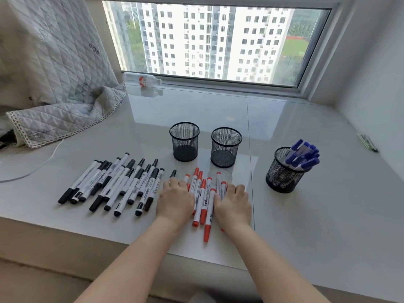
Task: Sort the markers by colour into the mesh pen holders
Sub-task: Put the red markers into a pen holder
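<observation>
Several red-capped markers (204, 200) lie bunched on the white sill. My left hand (175, 199) presses against the bunch's left side and my right hand (232, 203) against its right side, fingers flat on the markers. Left of them lies a spread of several black-capped markers (118, 184); one dark marker (173, 173) pokes out above my left hand. Two empty black mesh holders (185, 141) (225, 147) stand behind the red bunch. A third mesh holder (284, 171) at the right is full of blue-capped markers (302, 155).
A quilted cloth (54, 88) hangs over the sill's left side, with a white cable (43, 162) below it. A plastic bottle (142, 80) lies by the window. Some pens (368, 143) lie at the far right near the wall.
</observation>
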The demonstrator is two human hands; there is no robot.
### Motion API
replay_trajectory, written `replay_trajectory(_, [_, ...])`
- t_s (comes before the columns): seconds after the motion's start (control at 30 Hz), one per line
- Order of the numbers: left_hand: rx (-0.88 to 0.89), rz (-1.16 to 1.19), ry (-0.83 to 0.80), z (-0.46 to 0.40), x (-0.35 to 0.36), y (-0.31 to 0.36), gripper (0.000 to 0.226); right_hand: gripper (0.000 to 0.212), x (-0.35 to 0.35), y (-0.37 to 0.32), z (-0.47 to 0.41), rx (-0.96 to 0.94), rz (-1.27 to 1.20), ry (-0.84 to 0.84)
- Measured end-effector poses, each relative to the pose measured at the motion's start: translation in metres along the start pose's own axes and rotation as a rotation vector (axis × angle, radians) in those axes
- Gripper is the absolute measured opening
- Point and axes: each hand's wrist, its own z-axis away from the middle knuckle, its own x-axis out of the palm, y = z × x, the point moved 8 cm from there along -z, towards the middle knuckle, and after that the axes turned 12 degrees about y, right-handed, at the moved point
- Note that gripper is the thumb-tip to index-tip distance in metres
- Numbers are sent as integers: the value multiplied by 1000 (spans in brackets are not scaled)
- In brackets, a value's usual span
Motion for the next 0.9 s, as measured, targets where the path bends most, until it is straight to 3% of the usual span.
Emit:
replay_trajectory(0.27, [-121,77,-116,7,16,11,49,50,-8,20,-6,-8,22,-58])
replay_trajectory(0.77, [-279,213,-110,-2,18,0,36,44,-9,22,-14,39,21,-155])
replay_trajectory(0.9, [-326,257,-122,-2,14,-4,36,31,-11,26,-19,72,0,-140])
